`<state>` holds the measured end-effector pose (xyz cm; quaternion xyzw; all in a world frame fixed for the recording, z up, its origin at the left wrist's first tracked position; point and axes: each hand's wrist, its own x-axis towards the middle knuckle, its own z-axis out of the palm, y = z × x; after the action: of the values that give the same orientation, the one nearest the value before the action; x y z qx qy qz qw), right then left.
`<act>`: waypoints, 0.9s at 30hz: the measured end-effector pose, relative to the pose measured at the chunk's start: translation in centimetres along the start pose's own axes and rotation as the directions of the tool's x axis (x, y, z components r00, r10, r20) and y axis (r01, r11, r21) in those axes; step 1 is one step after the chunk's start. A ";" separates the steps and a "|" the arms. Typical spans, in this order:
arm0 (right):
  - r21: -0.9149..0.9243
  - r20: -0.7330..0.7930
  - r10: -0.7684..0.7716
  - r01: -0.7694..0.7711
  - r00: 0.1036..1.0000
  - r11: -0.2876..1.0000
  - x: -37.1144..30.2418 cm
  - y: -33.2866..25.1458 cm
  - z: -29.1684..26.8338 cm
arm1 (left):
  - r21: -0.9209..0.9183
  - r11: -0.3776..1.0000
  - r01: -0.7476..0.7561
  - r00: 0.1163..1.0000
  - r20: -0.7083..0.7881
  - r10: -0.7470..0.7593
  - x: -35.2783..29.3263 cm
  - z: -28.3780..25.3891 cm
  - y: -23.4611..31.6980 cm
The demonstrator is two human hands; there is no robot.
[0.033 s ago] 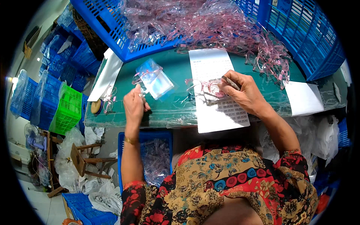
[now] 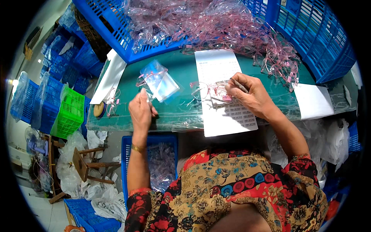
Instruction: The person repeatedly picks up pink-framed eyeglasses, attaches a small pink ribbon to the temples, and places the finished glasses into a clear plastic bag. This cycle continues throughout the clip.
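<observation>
My right hand is closed in a pinch around a thin dark tool, its tip hidden by my fingers. Just left of those fingers, pink-rimmed eyeglasses with a small pink tag lie across a white sheet of printed labels. My left hand is curled closed over the table, thumb uppermost; a clear glint shows by the fingers, but what they hold I cannot make out. Beyond it, another pair of pink eyeglasses rests on a stack of clear plastic sleeves.
A tipped blue basket spills a heap of bagged pink eyeglasses onto the green table. Another blue basket stands far right, near white paper. More eyeglasses lie at left. Below is a blue crate.
My left hand has shifted slightly right and toward me. My right hand stays nearly still beside the eyeglasses on the label sheet.
</observation>
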<state>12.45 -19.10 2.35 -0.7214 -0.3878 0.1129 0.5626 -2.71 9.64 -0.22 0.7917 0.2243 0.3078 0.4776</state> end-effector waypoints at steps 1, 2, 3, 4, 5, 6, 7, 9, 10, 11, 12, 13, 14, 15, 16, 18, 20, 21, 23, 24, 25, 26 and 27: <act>0.107 0.027 0.069 -0.072 0.997 0.992 -0.2 -0.4 0.0 | -0.038 0.997 -0.064 0.998 -0.014 0.063 -1.4 0.6 0.2; 0.210 0.060 0.136 -0.145 0.989 0.967 -0.5 -0.8 0.0 | -0.170 0.981 -0.088 0.996 0.008 0.091 -2.7 1.4 0.4; 0.266 0.055 0.170 -0.178 0.984 0.947 -1.0 -1.3 -0.1 | -0.235 0.972 -0.025 0.998 0.047 0.037 -3.8 2.2 1.1; 0.321 0.057 0.202 -0.209 0.978 0.924 -1.4 -1.7 -0.2 | -0.332 0.943 -0.013 0.997 0.069 0.038 -4.9 3.1 2.0; 0.374 0.059 0.234 -0.239 0.970 0.896 -1.8 -1.9 -0.3 | -0.426 0.905 0.001 0.995 0.093 0.043 -5.6 3.8 2.7; 0.390 0.046 0.215 -0.216 0.975 0.895 -2.2 -1.9 -0.4 | -0.503 0.862 0.060 0.991 0.135 0.010 -5.9 4.4 3.3; 0.395 0.010 0.208 -0.195 0.978 0.898 -2.8 -1.9 -0.4 | -0.574 0.810 0.121 0.983 0.182 -0.019 -6.1 4.9 3.7; 0.405 -0.062 0.188 -0.147 0.980 0.902 -3.9 -1.8 -0.4 | -0.672 0.706 0.222 0.966 0.250 -0.066 -6.3 5.7 4.2; 0.356 -0.078 0.186 -0.147 0.980 0.923 -4.7 -1.9 -0.6 | -0.705 0.660 0.259 0.959 0.270 -0.088 -6.2 6.0 4.3; 0.320 -0.112 0.156 -0.114 0.981 0.941 -5.4 -1.8 -0.6 | -0.735 0.611 0.295 0.951 0.291 -0.109 -6.1 6.3 4.4; 0.284 -0.146 0.126 -0.080 0.981 0.955 -6.2 -1.5 -0.5 | -0.751 0.587 0.301 0.948 0.302 -0.100 -6.0 6.7 4.4; 0.247 -0.179 0.094 -0.048 0.979 0.968 -6.8 -1.4 -0.3 | -0.765 0.553 0.331 0.940 0.318 -0.123 -6.0 6.9 4.5; 0.223 -0.166 0.086 -0.048 0.982 0.974 -7.5 -1.7 -0.3 | -0.777 0.517 0.359 0.931 0.334 -0.145 -6.0 7.1 4.7; 0.163 -0.159 0.011 0.015 0.987 0.987 -7.9 -2.0 -0.3 | -0.786 0.483 0.387 0.921 0.351 -0.168 -6.0 7.2 4.9; 0.126 -0.158 -0.052 0.073 0.986 0.989 -8.2 -1.4 -0.1 | -0.789 0.478 0.387 0.921 0.353 -0.164 -6.1 7.3 4.9; 0.018 -0.161 -0.162 0.167 0.974 0.986 -8.4 -1.4 0.2 | -0.795 0.468 0.385 0.922 0.353 -0.158 -6.2 7.4 5.0; -0.045 -0.171 -0.174 0.169 0.970 0.985 -8.4 -1.1 0.4 | -0.776 0.503 0.381 0.922 0.362 -0.140 -6.6 7.3 5.1; -0.077 -0.175 -0.177 0.166 0.968 0.983 -8.2 -0.9 0.5 | -0.765 0.518 0.382 0.920 0.368 -0.133 -6.6 7.4 5.0; -0.057 -0.189 -0.211 0.203 0.959 0.977 -7.6 -0.7 0.8 | -0.723 0.595 0.352 0.924 0.369 -0.098 -6.8 7.5 5.2; -0.065 -0.190 -0.202 0.193 0.961 0.979 -7.6 -0.7 0.8 | -0.700 0.632 0.333 0.926 0.369 -0.078 -7.0 7.6 5.3; -0.073 -0.190 -0.192 0.181 0.963 0.981 -7.6 -0.7 0.9 | -0.681 0.664 0.309 0.929 0.365 -0.058 -7.1 7.7 5.3; -0.043 -0.199 -0.196 0.191 0.960 0.981 -7.5 -0.7 1.2 | -0.660 0.695 0.284 0.932 0.362 -0.037 -7.2 7.7 5.3; -0.014 -0.209 -0.198 0.199 0.958 0.980 -7.4 -0.9 1.6 | -0.640 0.723 0.260 0.932 0.361 -0.016 -7.3 7.8 5.4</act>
<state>6.07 -22.97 0.58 -0.6849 -0.3964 -0.0192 0.6111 -2.08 -2.33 -0.18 0.5836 0.0724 0.1939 0.7852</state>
